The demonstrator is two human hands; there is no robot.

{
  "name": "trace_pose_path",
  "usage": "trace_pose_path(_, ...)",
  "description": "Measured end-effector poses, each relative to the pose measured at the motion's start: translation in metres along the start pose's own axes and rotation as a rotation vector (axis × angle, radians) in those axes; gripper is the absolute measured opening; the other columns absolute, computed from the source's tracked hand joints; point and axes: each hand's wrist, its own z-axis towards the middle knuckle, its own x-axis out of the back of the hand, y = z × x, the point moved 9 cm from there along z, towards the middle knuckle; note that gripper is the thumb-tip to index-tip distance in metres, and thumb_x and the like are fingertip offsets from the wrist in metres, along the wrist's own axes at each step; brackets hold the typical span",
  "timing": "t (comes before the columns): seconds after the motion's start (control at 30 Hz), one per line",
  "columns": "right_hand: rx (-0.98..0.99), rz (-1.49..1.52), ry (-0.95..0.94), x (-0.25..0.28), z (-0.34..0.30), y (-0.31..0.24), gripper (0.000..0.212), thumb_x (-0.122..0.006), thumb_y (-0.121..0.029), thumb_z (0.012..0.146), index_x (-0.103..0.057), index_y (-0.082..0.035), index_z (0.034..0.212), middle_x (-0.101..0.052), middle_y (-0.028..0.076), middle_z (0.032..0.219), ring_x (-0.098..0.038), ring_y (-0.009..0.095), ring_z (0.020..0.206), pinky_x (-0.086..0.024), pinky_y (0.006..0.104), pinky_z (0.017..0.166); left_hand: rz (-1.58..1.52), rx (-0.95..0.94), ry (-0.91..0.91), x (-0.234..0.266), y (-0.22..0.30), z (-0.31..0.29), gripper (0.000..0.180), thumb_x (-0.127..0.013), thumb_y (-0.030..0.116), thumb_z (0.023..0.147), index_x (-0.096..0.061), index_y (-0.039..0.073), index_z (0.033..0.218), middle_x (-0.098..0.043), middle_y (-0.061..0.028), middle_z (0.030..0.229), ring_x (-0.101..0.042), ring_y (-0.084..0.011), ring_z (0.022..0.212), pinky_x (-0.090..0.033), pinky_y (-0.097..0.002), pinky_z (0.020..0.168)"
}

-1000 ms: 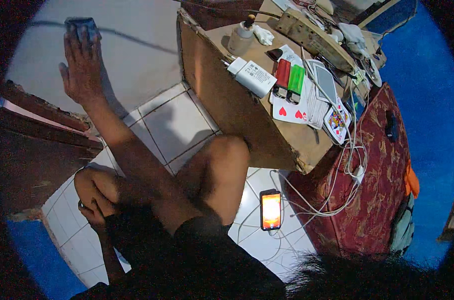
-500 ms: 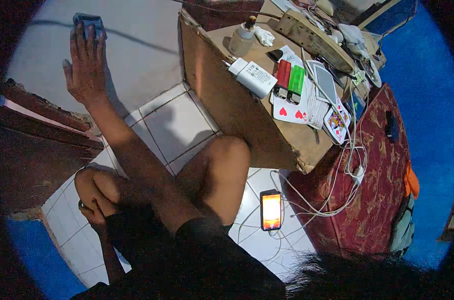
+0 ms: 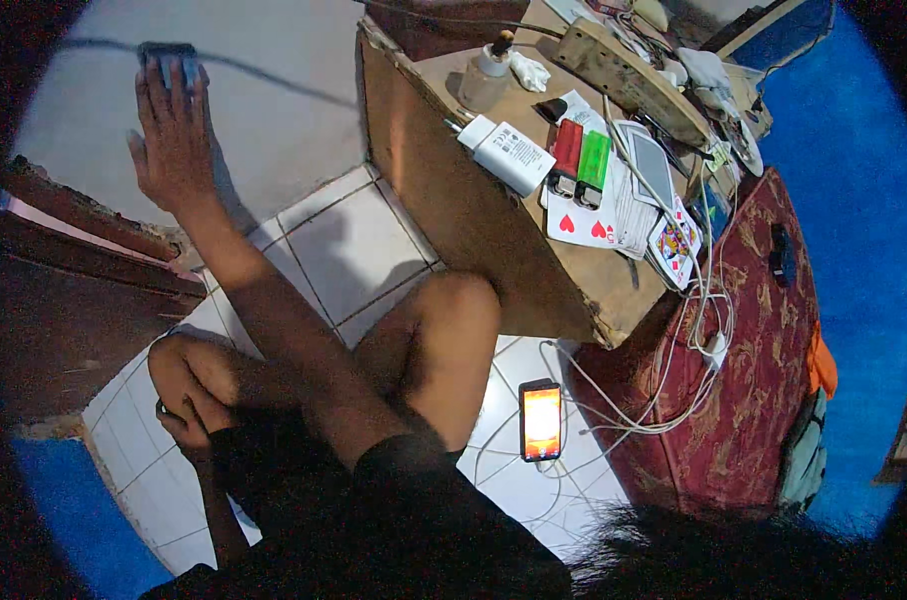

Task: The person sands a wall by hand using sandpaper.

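Your right grip [image 3: 177, 155], fingers outstretched, apparently pins the dark pad [image 3: 167, 49] ahead against the wall [image 3: 284, 130]; left grip [image 3: 186, 425], can't tell.

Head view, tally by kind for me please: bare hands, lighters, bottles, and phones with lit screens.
Bare hands: 2 (right hand, left hand)
Lighters: 2 (red lighter, green lighter)
Bottle: 1 clearly visible
Phone with lit screen: 1
Total: 6

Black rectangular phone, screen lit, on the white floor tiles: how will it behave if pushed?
The phone is likely stiff, being a slab. Lying flat, it should slide rather than roll on the smooth-looking white tiles. The thin pale cable at its lower end might drag.
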Motion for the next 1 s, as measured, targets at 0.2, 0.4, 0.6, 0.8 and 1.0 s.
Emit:
trace_pose_path(0.2, -0.065, -0.022, -0.014, -0.010, -0.037, 0.012, 0.081, -0.060, -0.029, 0.095, -0.024, 0.004, 0.161, -0.018, 0.021, 0.171, -0.012, 0.045, 0.158, -0.005, 0.0644, 0.127, 0.153, -0.070, 0.017, 0.005, 0.005, -0.004, 0.075, -0.064, 0.047, 0.101, -0.037, -0.008, 0.145, -0.049, -0.0299, 0.141, -0.053, -0.0403, 0.129, -0.042, -0.0477, 0.110)
trace_pose_path(0.4, -0.022, -0.132, -0.093, -0.008, -0.044, 0.029, 0.080, -0.059, -0.031, 0.095, -0.028, 0.003, 0.160, -0.019, 0.021, 0.170, -0.013, 0.045, 0.157, -0.005, 0.0649, 0.127, 0.081, 0.037, 0.007, -0.013, -0.009, -0.001, 0.074, -0.064, 0.046, 0.102, -0.036, -0.006, 0.146, -0.049, -0.0287, 0.142, -0.052, -0.0388, 0.131, -0.042, -0.0468, 0.111)
trace_pose_path(0.6, 0.072, -0.004, 0.020, 0.013, 0.010, -0.012, 0.079, -0.058, -0.030, 0.096, -0.027, 0.004, 0.160, -0.021, 0.021, 0.170, -0.013, 0.045, 0.157, -0.005, 0.0651, 0.127, 0.075, 0.020, 0.046, 0.014, -0.017, 0.000, 0.077, -0.066, 0.047, 0.101, -0.036, -0.006, 0.147, -0.051, -0.0281, 0.141, -0.053, -0.0379, 0.131, -0.043, -0.0467, 0.110)
trace_pose_path(0.8, -0.029, -0.057, -0.059, -0.001, -0.041, 0.025, 0.081, -0.059, -0.029, 0.096, -0.023, 0.002, 0.161, -0.020, 0.022, 0.170, -0.013, 0.045, 0.157, -0.006, 0.0652, 0.127, 0.049, 0.066, -0.003, -0.010, 0.001, -0.001, 0.077, -0.066, 0.048, 0.101, -0.037, -0.006, 0.147, -0.053, -0.0280, 0.140, -0.055, -0.0380, 0.129, -0.043, -0.0457, 0.109)
trace_pose_path(1.0, 0.102, -0.103, 0.044, 0.010, 0.016, -0.008, 0.081, -0.060, -0.030, 0.096, -0.025, 0.004, 0.160, -0.020, 0.022, 0.170, -0.013, 0.045, 0.157, -0.007, 0.0639, 0.128, 0.043, 0.039, 0.012, 0.011, -0.008, -0.001, 0.077, -0.066, 0.049, 0.101, -0.037, -0.005, 0.146, -0.052, -0.0280, 0.141, -0.055, -0.0393, 0.129, -0.043, -0.0461, 0.110)
